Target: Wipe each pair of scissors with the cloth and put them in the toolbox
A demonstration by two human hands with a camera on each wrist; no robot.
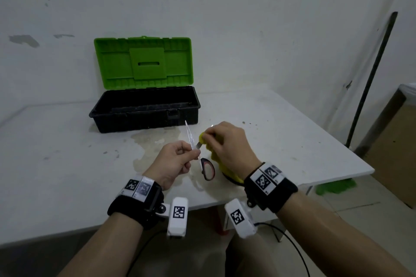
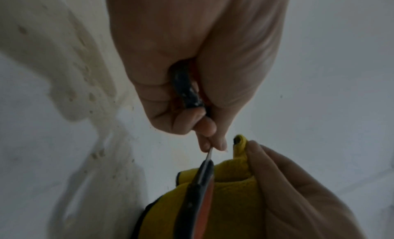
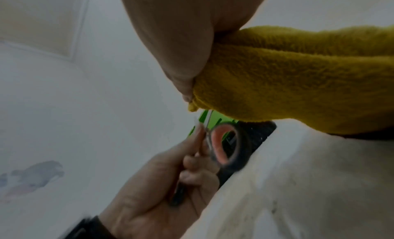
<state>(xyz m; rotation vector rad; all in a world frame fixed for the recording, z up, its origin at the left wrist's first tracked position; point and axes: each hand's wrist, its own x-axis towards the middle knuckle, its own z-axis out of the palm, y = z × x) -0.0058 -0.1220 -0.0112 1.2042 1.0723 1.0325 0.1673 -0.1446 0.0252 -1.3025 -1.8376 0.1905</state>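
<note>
A pair of scissors (image 1: pixel 191 136) with black and red handles is held spread apart above the white table (image 1: pixel 67 153). My left hand (image 1: pixel 179 156) grips one handle in its curled fingers (image 2: pixel 187 91) and pinches the blade near the pivot; that blade points up toward the toolbox. My right hand (image 1: pixel 225 141) pinches the yellow cloth (image 1: pixel 228 173) around the other blade, whose tip pokes out past the fingers. The free handle loop (image 3: pixel 226 141) hangs below. The toolbox (image 1: pixel 144 108), black with a raised green lid, stands open behind the hands; nothing shows inside it.
A yellowish stain (image 1: pixel 144 141) spreads over the table in front of the toolbox. The table's right edge is close to my right wrist. A dark pole (image 1: pixel 371 78) leans on the wall at the right, above a green object (image 1: pixel 335 186) on the floor.
</note>
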